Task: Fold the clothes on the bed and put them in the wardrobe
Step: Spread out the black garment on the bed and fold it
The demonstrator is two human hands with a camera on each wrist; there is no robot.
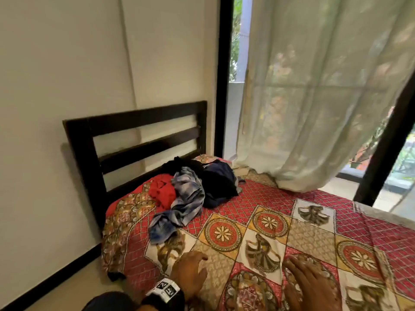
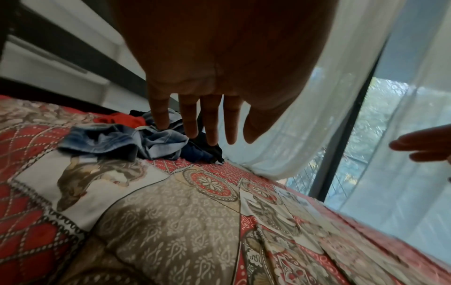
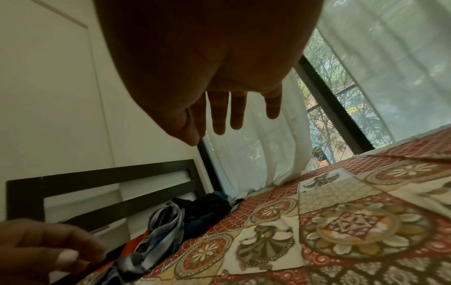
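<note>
A heap of unfolded clothes [image 1: 193,187] lies on the bed near the headboard: a red garment [image 1: 162,190], a blue-grey tie-dye piece [image 1: 182,203] and dark navy and black pieces [image 1: 219,182]. The heap also shows in the left wrist view [image 2: 136,140] and the right wrist view [image 3: 185,216]. My left hand [image 1: 190,270] hovers over the patterned bedspread [image 1: 314,241], fingers straight and empty, short of the clothes. My right hand [image 1: 312,286] is spread out low over the bedspread, holding nothing. Both palms [image 2: 219,57] [image 3: 207,48] are open in the wrist views.
A dark slatted headboard [image 1: 139,140] stands against the cream wall [image 1: 56,86]. A sheer curtain [image 1: 325,86] hangs over the far side of the bed before a dark-framed window [image 1: 223,75]. The floor shows at the lower left beside the bed.
</note>
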